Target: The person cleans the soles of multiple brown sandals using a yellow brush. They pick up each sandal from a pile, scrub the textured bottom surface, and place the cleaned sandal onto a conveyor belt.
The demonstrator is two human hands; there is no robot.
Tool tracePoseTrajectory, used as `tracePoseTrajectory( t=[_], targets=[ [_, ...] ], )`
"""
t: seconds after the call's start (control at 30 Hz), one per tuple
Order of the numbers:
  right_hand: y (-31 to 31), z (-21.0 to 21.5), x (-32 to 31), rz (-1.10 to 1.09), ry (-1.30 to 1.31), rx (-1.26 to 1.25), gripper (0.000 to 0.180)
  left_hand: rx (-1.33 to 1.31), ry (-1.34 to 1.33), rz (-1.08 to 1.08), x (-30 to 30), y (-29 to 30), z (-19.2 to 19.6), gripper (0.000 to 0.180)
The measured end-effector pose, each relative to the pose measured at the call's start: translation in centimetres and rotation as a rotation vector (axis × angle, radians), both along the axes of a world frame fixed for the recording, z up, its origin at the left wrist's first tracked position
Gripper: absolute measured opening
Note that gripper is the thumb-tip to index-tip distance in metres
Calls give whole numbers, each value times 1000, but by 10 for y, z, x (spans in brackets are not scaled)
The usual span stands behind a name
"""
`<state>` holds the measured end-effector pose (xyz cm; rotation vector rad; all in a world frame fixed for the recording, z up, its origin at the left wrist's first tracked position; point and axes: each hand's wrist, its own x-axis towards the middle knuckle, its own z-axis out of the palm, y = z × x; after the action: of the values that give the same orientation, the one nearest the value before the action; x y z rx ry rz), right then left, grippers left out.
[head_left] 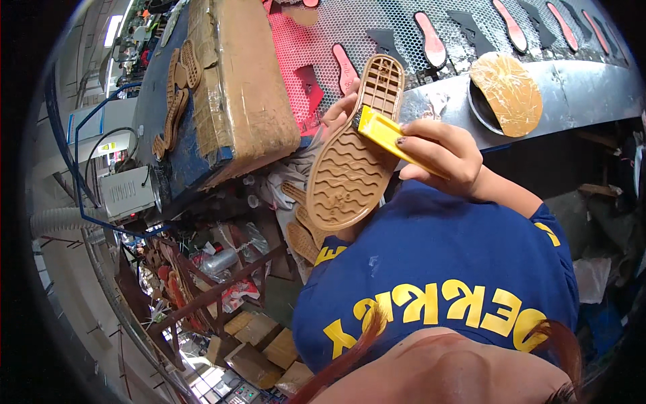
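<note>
A tan shoe sole (346,178) is held up in front of me, its wavy tread and gridded heel turned toward the view. My left hand (338,113) is closed on it from behind at the left edge; most of that hand is hidden by the sole. In my right hand (444,151) is a brush (383,131) with a flat yellow handle, pinched between thumb and fingers. Its dark bristles lie at the sole's narrow waist, overlapping the left edge; whether they press on it I cannot tell.
Beyond my hands runs a mesh conveyor belt (404,50) bearing pink insoles (429,37) and black pieces (469,30). A round pot with a yellow cover (515,94) stands on its metal edge. At left, tan soles (176,101) lie on a blue surface beside a taped cardboard piece (245,87).
</note>
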<state>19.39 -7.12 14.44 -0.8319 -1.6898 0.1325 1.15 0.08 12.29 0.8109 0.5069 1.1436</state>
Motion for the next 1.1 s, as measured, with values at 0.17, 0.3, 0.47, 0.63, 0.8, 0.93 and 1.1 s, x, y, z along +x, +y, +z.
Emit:
tracePoseTrajectory(
  t=[0.17,0.3,0.47,0.63,0.8,0.93,1.1],
  targets=[
    [-3,-2,-8,66,-41,46,45,385,344,332,34,-1,-21,40],
    [2,14,-12,181,12,136,40,939,931,409,40,6,-19,63],
    [-4,0,-10,164,-68,113,49,639,489,146,49,-4,-41,66],
    [-10,4,-8,48,-125,-4,44,477,120,137,54,-4,-55,75],
    [-11,4,-14,18,-125,-28,43,422,206,108,52,-6,-46,59],
    [-6,9,-15,-7,-77,15,39,326,108,19,48,-11,-38,58],
    [-12,5,-11,13,-119,-64,42,486,171,10,45,-6,-49,58]
  ],
)
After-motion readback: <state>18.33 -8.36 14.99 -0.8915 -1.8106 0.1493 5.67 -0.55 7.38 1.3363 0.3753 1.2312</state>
